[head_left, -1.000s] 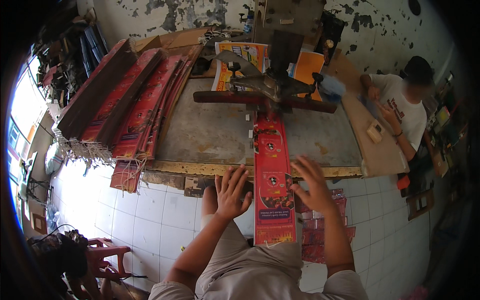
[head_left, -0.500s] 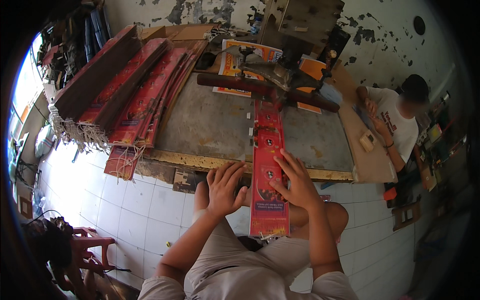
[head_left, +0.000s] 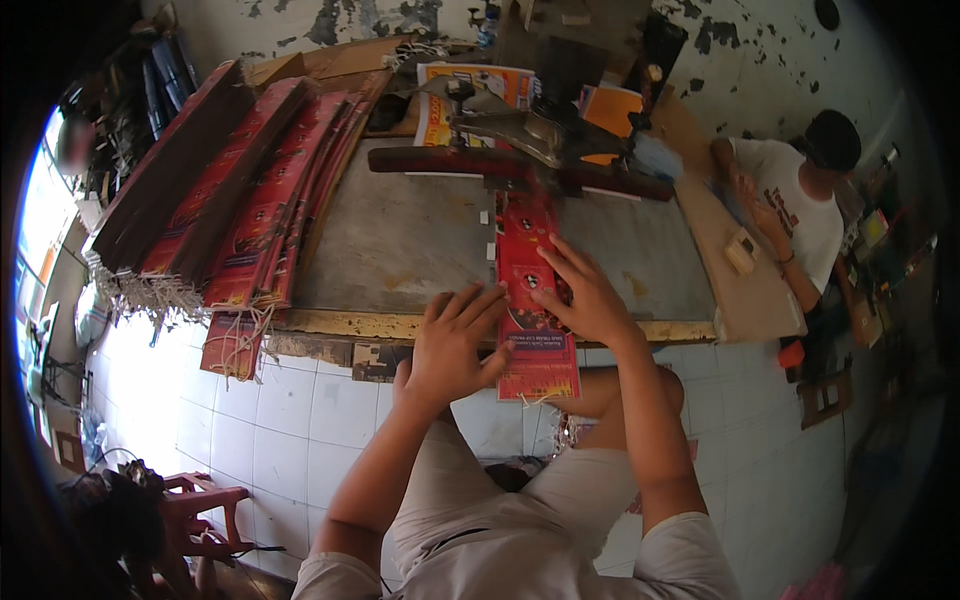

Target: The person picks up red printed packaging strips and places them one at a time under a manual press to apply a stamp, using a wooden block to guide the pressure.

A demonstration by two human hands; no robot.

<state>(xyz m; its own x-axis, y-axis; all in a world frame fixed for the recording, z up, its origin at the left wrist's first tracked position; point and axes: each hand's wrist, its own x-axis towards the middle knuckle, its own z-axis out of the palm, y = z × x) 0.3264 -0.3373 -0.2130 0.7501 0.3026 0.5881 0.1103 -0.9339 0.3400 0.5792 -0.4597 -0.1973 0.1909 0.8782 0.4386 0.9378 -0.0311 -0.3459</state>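
Note:
A long red printed strip [head_left: 538, 372] lies lengthwise on the grey metal tabletop [head_left: 390, 250], its near end overhanging the front edge, with light strings at that end. The far end reaches the dark red crossbar [head_left: 430, 160] of a metal press [head_left: 520, 128]; whether it passes beneath is hidden. My right hand [head_left: 592, 305] rests flat over the strip's right side, fingers stretched out. At the left edge of the strip is my left hand [head_left: 455, 345], open, its fingertips at the edge and its thumb near the print. Small white pieces [head_left: 491, 250] sit on the tabletop beside the strip.
Stacks of similar red strips [head_left: 235, 210] with stringy ends lie at the left. Orange printed sheets [head_left: 437, 118] are behind the press. To the right, a seated person [head_left: 800, 200] works near a brown board [head_left: 750, 295] bearing a small wooden block [head_left: 742, 250]. A red stool [head_left: 205, 505] stands lower left.
The red strip has slid away from me toward the press, so less of it overhangs the front edge. Both my hands have moved forward with it.

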